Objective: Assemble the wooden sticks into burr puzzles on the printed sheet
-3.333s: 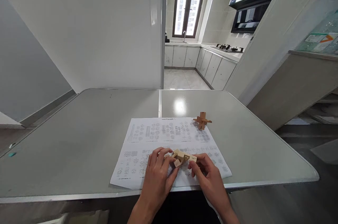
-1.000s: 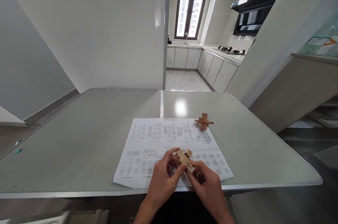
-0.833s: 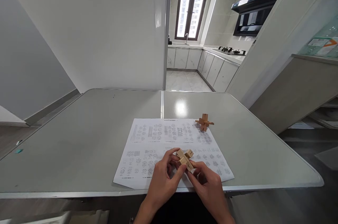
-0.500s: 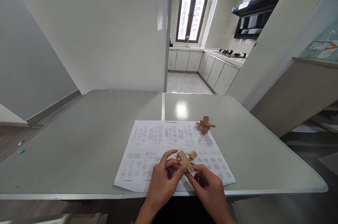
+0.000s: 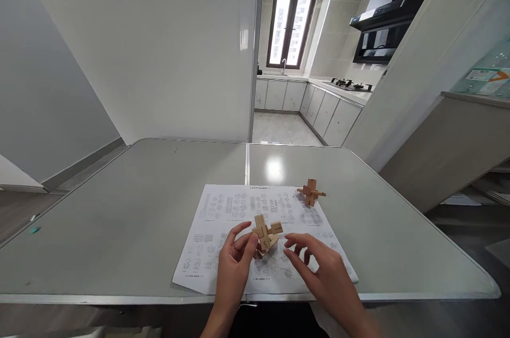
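A pale wooden burr puzzle (image 5: 266, 231) of crossed blocks is pinched between the thumb and fingers of my left hand (image 5: 235, 263), held just above a printed instruction sheet (image 5: 223, 221). My right hand (image 5: 322, 269) hovers a short way to the right of the puzzle, fingers spread and holding nothing. A second, darker wooden puzzle (image 5: 311, 192) sits at the sheet's far right corner, beyond both hands.
The grey folding table (image 5: 119, 210) has a seam down its middle and a metal edge near me. A small teal bit (image 5: 35, 230) lies at its far left. A white wall panel stands behind; a kitchen with cabinets opens at back right.
Both hands held the pale puzzle before. My right hand has let go and drawn back to the right, and my left hand has turned the puzzle and lifted it slightly leftward.
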Demonstrator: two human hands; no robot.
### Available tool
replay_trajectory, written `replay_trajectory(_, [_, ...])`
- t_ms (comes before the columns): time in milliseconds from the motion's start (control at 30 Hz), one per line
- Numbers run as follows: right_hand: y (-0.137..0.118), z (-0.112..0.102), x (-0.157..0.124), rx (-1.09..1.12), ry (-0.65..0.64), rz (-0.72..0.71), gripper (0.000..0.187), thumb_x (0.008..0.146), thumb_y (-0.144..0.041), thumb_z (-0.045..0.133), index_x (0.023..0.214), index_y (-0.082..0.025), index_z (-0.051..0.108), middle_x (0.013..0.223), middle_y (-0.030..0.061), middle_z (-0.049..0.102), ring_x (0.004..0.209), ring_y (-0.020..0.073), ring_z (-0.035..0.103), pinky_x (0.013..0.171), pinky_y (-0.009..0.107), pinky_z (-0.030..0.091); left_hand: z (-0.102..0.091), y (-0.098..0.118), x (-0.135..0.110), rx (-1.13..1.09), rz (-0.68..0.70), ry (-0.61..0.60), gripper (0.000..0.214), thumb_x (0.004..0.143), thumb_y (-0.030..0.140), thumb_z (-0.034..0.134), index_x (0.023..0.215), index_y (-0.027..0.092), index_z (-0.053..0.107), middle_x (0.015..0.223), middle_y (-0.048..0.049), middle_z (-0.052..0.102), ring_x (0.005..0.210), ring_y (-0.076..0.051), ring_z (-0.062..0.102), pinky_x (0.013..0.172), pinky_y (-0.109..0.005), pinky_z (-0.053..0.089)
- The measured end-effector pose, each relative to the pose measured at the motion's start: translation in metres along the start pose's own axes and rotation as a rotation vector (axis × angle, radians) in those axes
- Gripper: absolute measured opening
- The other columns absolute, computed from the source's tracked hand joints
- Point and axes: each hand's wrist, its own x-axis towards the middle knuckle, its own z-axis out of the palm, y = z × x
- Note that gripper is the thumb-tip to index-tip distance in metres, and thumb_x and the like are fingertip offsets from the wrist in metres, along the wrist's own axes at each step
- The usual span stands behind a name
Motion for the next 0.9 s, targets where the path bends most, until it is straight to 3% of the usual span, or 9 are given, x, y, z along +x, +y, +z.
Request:
replay_trajectory(133, [0.013,0.013,0.015,-0.082,-0.010,-0.038,0.027,0.103,-0.029,0.061,0.129,-0.029,0.060,0.120,0.0064,0.071,0.100,0.0252,0.070,0.085,0.041,0.062,-0.005,-0.007,0.001,0.020,0.037,0.074,0.052,0.087,0.056,0.076,0.123,0.020,0.065,0.069,0.0030,0.064,0.075,-0.018,0.062,0.078,-0.028,0.052])
replay_trajectory(200, [0.018,0.019,0.022,-0.103,-0.039,-0.110,0.035,0.100,-0.023,0.063,0.135,-0.029,0.057,0.130,0.0077,0.067,0.119,0.0287,0.064,0.100,0.047,0.058,-0.006,-0.012,0.001,0.024,0.054,0.081,0.052,0.089,0.056,0.074,0.125,0.020,0.062,0.073,0.0021,0.065,0.077,-0.018,0.061,0.079,-0.029,0.052])
replay_trajectory(267, [0.023,0.025,0.027,-0.111,-0.095,-0.164,0.037,0.099,-0.018,0.064,0.133,-0.029,0.058,0.132,0.0072,0.067,0.125,0.0292,0.061,0.104,0.049,0.055,-0.007,-0.016,0.003,0.022,0.064,0.075,0.051,0.090,0.055,0.073,0.126,0.021,0.060,0.080,0.0004,0.067,0.078,-0.018,0.061,0.080,-0.029,0.051])
replay_trajectory(500, [0.034,0.036,0.031,-0.119,-0.189,-0.182,0.023,0.094,-0.013,0.070,0.112,-0.028,0.065,0.116,0.0046,0.071,0.108,0.0275,0.066,0.090,0.043,0.059,-0.008,-0.020,0.005,0.009,0.069,0.079,0.050,0.091,0.056,0.072,0.125,0.021,0.060,0.095,-0.0047,0.072,0.080,-0.018,0.060,0.080,-0.031,0.051])
replay_trajectory(667, [0.034,0.031,0.026,-0.051,-0.156,-0.039,0.006,0.102,-0.027,0.061,0.106,-0.027,0.065,0.106,0.0046,0.070,0.092,0.0246,0.066,0.079,0.039,0.054,-0.005,-0.014,0.001,0.023,0.070,0.117,0.047,0.091,0.057,0.071,0.122,0.022,0.063,0.088,-0.0026,0.069,0.079,-0.018,0.061,0.080,-0.030,0.051])
replay_trajectory(767, [0.027,0.021,0.024,0.104,-0.141,0.118,0.020,0.106,-0.043,0.053,0.107,-0.026,0.063,0.100,0.0046,0.070,0.084,0.0221,0.065,0.075,0.035,0.052,-0.004,-0.011,-0.001,0.025,0.053,0.122,0.046,0.090,0.056,0.071,0.120,0.022,0.064,0.082,-0.0008,0.065,0.085,-0.020,0.063,0.081,-0.029,0.052])
replay_trajectory(900, [0.016,0.005,0.025,0.453,-0.213,0.289,0.037,0.104,-0.058,0.050,0.104,-0.023,0.063,0.093,0.0040,0.069,0.072,0.0178,0.061,0.067,0.031,0.049,-0.005,-0.011,-0.001,0.025,0.052,0.090,0.045,0.090,0.056,0.072,0.118,0.022,0.064,0.079,-0.0006,0.064,0.089,-0.023,0.066,0.081,-0.031,0.053])
